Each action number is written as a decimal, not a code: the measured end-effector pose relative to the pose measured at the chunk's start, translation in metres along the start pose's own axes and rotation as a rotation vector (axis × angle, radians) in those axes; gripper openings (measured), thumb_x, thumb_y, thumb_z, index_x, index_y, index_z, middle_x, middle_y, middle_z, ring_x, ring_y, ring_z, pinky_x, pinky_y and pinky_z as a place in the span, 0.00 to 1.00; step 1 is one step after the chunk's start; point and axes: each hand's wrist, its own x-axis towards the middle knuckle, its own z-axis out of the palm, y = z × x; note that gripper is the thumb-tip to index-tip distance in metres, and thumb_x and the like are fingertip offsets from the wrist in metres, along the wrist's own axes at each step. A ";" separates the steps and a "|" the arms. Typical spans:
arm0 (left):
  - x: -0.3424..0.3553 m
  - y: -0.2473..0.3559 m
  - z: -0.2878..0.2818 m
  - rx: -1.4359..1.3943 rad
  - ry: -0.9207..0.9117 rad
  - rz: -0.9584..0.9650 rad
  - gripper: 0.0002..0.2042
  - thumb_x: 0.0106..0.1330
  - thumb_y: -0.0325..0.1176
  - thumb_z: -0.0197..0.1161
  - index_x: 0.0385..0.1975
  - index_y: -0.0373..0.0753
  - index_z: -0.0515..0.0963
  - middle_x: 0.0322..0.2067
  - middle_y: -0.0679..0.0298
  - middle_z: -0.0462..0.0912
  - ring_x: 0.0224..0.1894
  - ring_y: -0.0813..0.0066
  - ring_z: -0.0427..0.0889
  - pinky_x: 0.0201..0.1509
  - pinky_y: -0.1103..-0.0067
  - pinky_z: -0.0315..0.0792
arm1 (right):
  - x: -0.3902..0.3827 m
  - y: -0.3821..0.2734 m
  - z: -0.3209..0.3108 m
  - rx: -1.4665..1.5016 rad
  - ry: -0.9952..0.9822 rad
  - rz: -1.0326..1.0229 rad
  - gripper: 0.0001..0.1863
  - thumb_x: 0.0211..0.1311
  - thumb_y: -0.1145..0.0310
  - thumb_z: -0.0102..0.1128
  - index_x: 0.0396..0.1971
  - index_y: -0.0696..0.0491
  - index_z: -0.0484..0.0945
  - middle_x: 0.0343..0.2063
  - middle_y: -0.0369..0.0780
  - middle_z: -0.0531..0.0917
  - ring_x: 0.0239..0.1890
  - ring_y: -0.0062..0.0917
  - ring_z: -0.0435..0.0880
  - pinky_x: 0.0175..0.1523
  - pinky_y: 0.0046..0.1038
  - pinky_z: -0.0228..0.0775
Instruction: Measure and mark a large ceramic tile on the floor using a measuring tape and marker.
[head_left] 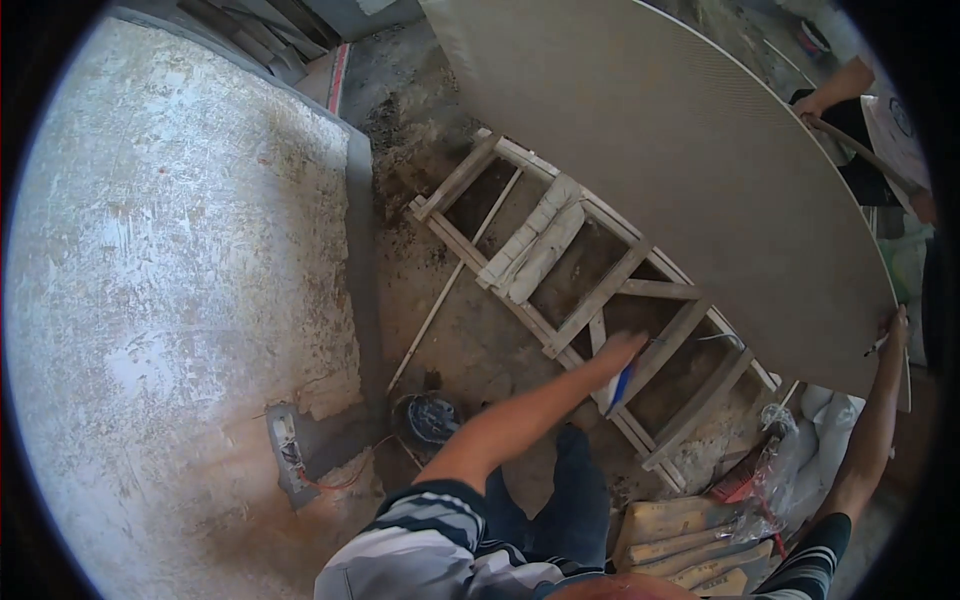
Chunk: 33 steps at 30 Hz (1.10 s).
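My left hand (622, 352) is closed over the wooden frame, with a long blue-and-white object (622, 385) hanging at it, too unclear to name. My right hand (892, 330) is closed at the right edge of a large greyish-brown board (660, 110), with a small dark item (873, 347) at its fingers. The board leans over a ladder-like wooden frame (598, 312), which has pale padded bundles (530, 240) tied across it.
A co-worker's hand (812, 103) grips the board's upper right edge. At left is a rough plastered wall (180, 250) with an open socket box (290, 455). A dark bucket (425, 420) stands by my legs. Yellow sacks (680, 550) and plastic bags (790, 470) lie lower right.
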 end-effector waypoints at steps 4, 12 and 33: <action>-0.031 -0.077 -0.037 -0.073 0.065 -0.202 0.16 0.59 0.44 0.50 0.15 0.40 0.63 0.11 0.61 0.70 0.12 0.72 0.70 0.17 0.77 0.64 | -0.022 -0.014 0.006 0.019 0.053 0.015 0.16 0.55 0.51 0.50 0.28 0.50 0.69 0.19 0.33 0.69 0.16 0.17 0.67 0.20 0.18 0.65; -0.062 -0.135 -0.070 -0.066 -0.031 -0.298 0.13 0.58 0.41 0.52 0.22 0.37 0.67 0.14 0.61 0.71 0.16 0.73 0.71 0.20 0.77 0.65 | -0.029 -0.043 0.007 -0.049 0.056 0.021 0.18 0.53 0.47 0.50 0.31 0.46 0.69 0.18 0.32 0.69 0.16 0.16 0.68 0.16 0.15 0.59; -0.101 -0.227 -0.082 0.031 0.140 -0.463 0.12 0.56 0.40 0.57 0.23 0.37 0.65 0.16 0.63 0.71 0.17 0.76 0.71 0.22 0.79 0.67 | -0.036 -0.045 0.009 -0.451 0.227 -0.181 0.27 0.52 0.45 0.45 0.27 0.58 0.75 0.19 0.41 0.76 0.18 0.29 0.74 0.21 0.28 0.64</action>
